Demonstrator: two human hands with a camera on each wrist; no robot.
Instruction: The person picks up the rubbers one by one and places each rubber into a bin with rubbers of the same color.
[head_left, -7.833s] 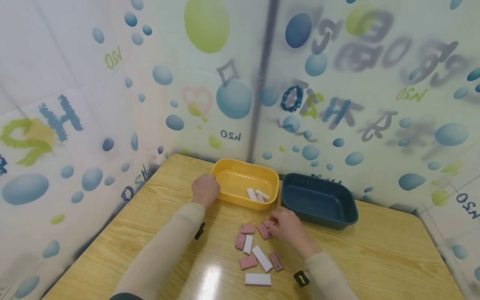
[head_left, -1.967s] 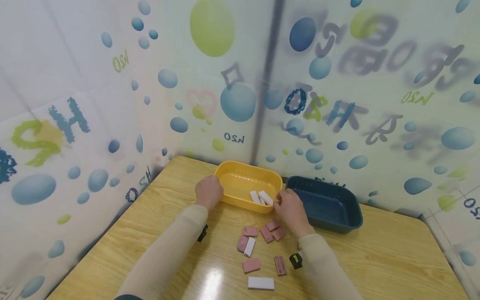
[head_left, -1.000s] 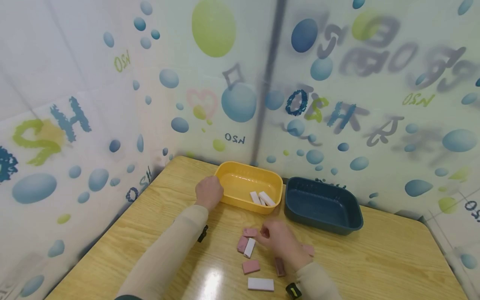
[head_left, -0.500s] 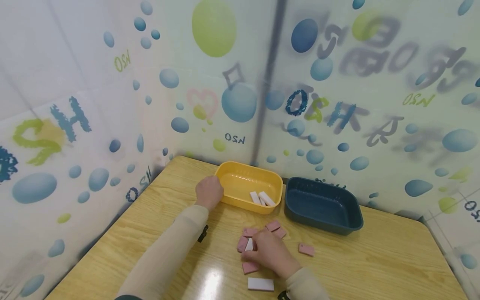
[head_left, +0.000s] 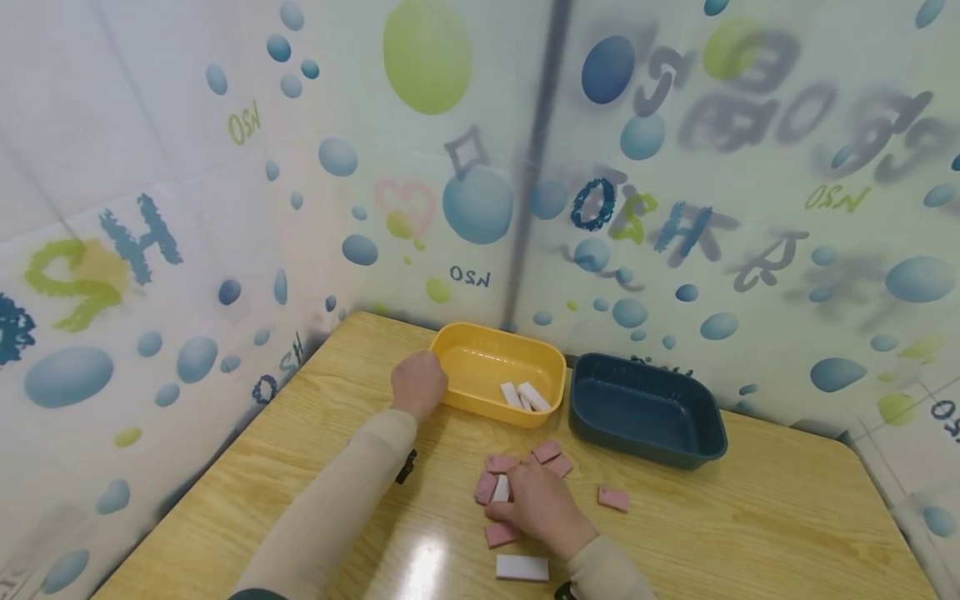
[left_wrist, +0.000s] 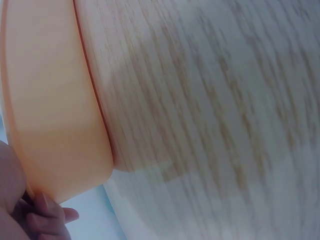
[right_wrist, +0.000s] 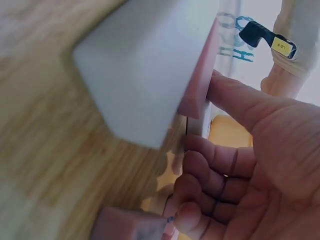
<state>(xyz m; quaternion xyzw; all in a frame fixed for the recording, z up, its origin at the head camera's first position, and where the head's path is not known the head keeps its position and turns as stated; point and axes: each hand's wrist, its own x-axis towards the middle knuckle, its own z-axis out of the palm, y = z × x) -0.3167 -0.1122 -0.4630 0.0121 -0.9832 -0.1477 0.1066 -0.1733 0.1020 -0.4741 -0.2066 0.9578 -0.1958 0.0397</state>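
Observation:
My left hand (head_left: 418,385) grips the left end of a yellow plastic tub (head_left: 480,408), its fingers curled at the rim in the left wrist view. Several white blocks (head_left: 534,397) lie in that tub's right end. On the table, my right hand (head_left: 546,510) pinches a small white block (head_left: 501,488) between thumb and fingers. Pink blocks surround it: one pink block (head_left: 501,463) behind, others to the left and back right, and another pink block (head_left: 501,534) in front. Nearest the front is a longer white block (head_left: 522,568), large in the right wrist view.
A dark blue tub (head_left: 648,450) stands right of the yellow one, with nothing seen in it. A single pink block (head_left: 613,499) lies apart in front of it. Patterned curtains (head_left: 480,200) border the wooden table (head_left: 750,517) at the back and left.
A long white block went from the table into the yellow tub. One pink block now lies farther right. My right hand moved from the tub to the small white block; the left stayed.

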